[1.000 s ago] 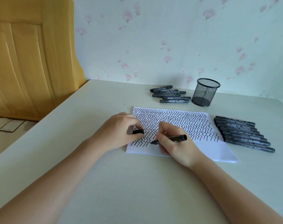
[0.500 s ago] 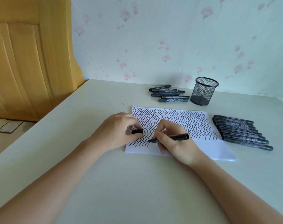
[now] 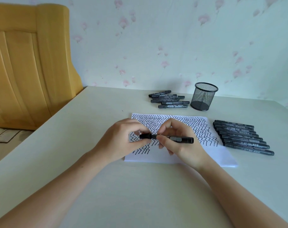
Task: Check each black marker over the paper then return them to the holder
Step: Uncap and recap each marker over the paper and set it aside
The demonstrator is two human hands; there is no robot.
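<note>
Markers are what I'm working through, so I start from the biggest thing, the pale table [image 3: 140, 195], which carries everything. On it lies the paper [image 3: 210, 155], a white sheet covered over most of its face in black zigzag strokes, with bare white along the near edge. It is thin and will slide or crumple if I drag on it.

Beyond the sheet stands the mesh holder [image 3: 203, 96], upright, and as far as I can see with no markers in it; light wire, so I judge it could tip if I drop things in hard. Left of it lies a small group of markers [image 3: 168, 99], and to the right of the paper a longer row of markers [image 3: 243, 137], all capped and lying side by side.

Over the sheet, my right hand [image 3: 181, 145] pinches the marker in hand [image 3: 177, 139] near its front end, barrel level and pointing left. My left hand [image 3: 123, 142] pinches the cap [image 3: 145, 136] at the marker's tip end; whether it is fully seated I cannot tell.

That marker is a light, rigid plastic stick, smooth and a bit slippery, not fragile. I'd grip mid-barrel for carrying, and hold near the tip only while capping.
</note>
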